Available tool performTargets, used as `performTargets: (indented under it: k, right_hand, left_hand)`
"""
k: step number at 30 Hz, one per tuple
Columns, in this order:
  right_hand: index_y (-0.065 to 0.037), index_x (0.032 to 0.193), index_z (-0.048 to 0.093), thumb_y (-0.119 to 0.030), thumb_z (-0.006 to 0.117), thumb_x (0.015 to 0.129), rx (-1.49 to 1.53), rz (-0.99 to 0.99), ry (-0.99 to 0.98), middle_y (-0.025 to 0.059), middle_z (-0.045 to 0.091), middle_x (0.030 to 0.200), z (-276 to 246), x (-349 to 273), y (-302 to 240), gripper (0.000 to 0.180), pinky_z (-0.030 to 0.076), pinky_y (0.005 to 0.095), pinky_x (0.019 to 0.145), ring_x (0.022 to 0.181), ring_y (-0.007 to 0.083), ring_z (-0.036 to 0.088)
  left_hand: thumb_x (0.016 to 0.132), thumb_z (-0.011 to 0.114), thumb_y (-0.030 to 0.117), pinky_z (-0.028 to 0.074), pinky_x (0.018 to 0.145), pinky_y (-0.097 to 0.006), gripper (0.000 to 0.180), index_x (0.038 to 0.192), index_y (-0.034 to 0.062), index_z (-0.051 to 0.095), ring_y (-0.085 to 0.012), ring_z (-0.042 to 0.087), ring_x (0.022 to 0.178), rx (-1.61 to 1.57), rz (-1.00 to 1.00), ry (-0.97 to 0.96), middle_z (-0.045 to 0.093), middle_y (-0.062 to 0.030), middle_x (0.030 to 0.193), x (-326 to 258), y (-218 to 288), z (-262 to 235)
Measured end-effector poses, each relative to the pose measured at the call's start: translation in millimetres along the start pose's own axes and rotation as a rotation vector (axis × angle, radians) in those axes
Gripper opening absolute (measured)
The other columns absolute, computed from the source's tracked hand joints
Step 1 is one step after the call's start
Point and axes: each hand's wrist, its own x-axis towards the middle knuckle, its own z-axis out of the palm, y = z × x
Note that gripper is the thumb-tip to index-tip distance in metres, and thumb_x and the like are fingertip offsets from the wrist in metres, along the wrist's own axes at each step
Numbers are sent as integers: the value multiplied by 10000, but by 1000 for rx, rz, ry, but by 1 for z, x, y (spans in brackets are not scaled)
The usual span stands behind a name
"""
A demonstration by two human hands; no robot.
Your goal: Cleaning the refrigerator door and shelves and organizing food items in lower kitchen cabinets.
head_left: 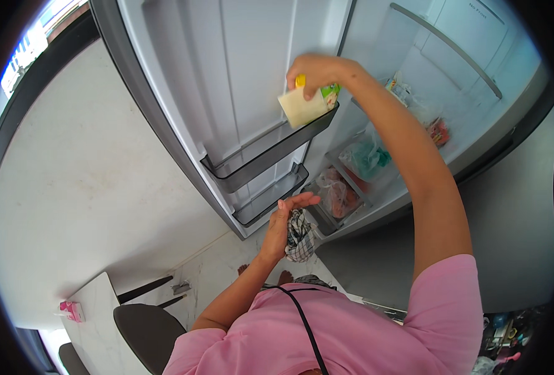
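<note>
My right hand (317, 74) reaches up to the open fridge door and grips a pale cream carton (302, 109). Yellow and green patches show on the carton beside my fingers. It is tilted, just above the rim of the upper door shelf (271, 153). Lower down, my left hand (283, 225) has a bunched black-and-white checked cloth (300, 237) against its palm. Some of that hand's fingers stretch out over the cloth, and the others are hidden.
The lower door shelf (274, 197) sits below. Inside the fridge are bagged items (339, 194), a teal bag (367, 155) and packets (438, 131). A dark chair (149, 334) and a white table (95, 312) with a pink box (72, 311) stand at lower left.
</note>
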Motion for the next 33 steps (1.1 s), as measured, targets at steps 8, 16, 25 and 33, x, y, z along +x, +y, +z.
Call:
performTargets:
  k: [8,16,25,33]
  right_hand:
    - [-15,1020,592,-73,753,623,96,179,457,176,643,978,29,-36,16,432,482,382,809,922,348,611]
    - [-15,1085,532,-86,620,747,68,74,356,228,622,988,29,-25,22,356,468,435,844,967,384,597]
    - [-24,1123,500,-54,550,791,90,314,475,240,609,1032,48,-52,-11,337,458,464,859,1013,395,575]
    - [-45,1123,501,-56,608,779,53,210,579,193,615,1046,58,-33,11,360,471,447,844,1016,382,578]
  left_hand:
    - [941,184,650,490,825,-290,771,1324,40,460,-141,540,1051,-72,-41,34,543,-122,1283,-2,3,-7]
    - [946,176,643,489,794,-280,763,1310,42,475,-94,530,870,-70,-69,39,552,-102,1276,2,11,0]
    - [947,189,640,490,753,-268,757,1298,38,486,-70,501,794,-40,-79,20,560,-95,1262,2,13,-6]
    - [949,211,633,488,727,-252,745,1291,31,489,-58,443,711,-81,-125,77,567,-97,1253,5,16,-5]
